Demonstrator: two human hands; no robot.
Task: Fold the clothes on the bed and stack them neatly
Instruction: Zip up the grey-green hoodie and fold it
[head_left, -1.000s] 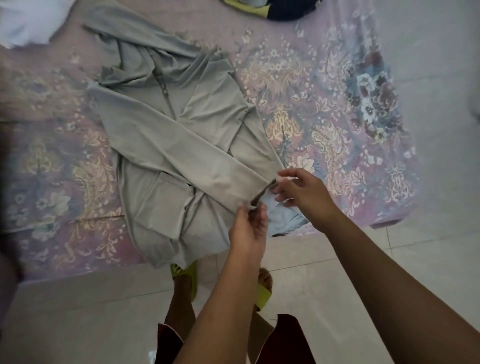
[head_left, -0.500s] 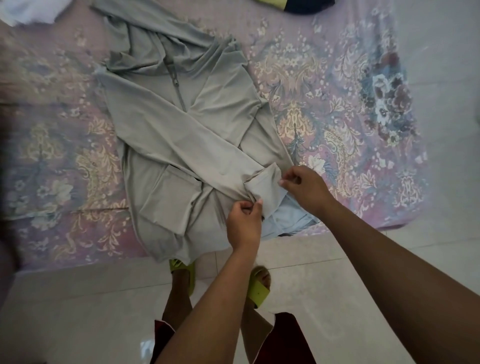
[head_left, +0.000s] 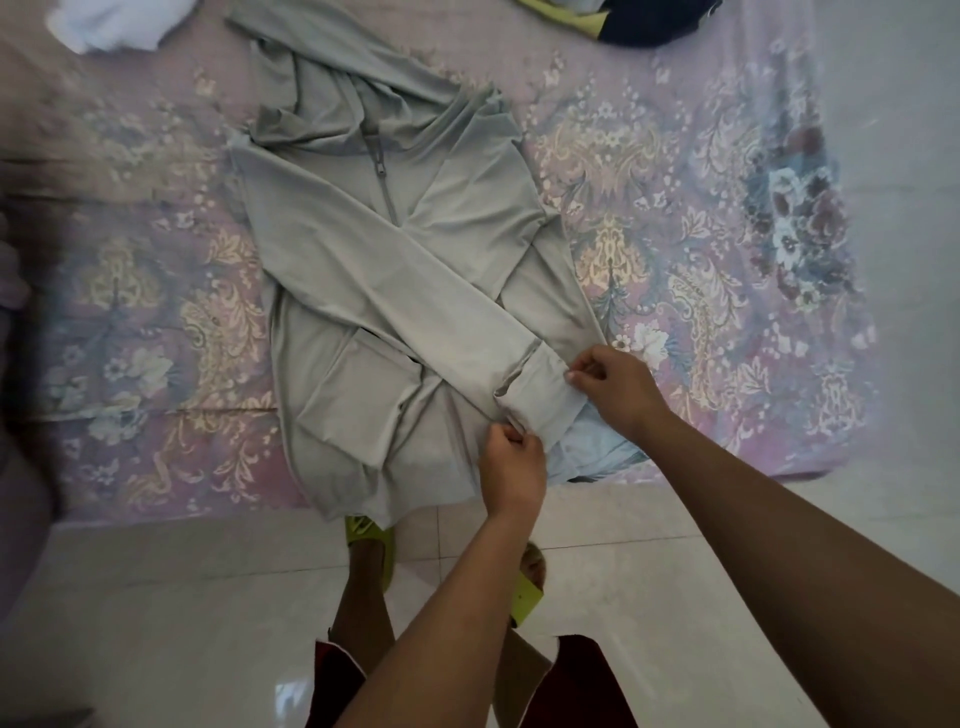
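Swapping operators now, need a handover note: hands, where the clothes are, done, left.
Left hand pinches the near corner of the sleeve cuff; right hand pinches its far corner.
Grey hoodie lies front-up on the bed, one sleeve laid across the body, hood unfolded.
White garment and dark garment lie at the far edge, unfolded.
Left: finish the hoodie, fold the others, stack.
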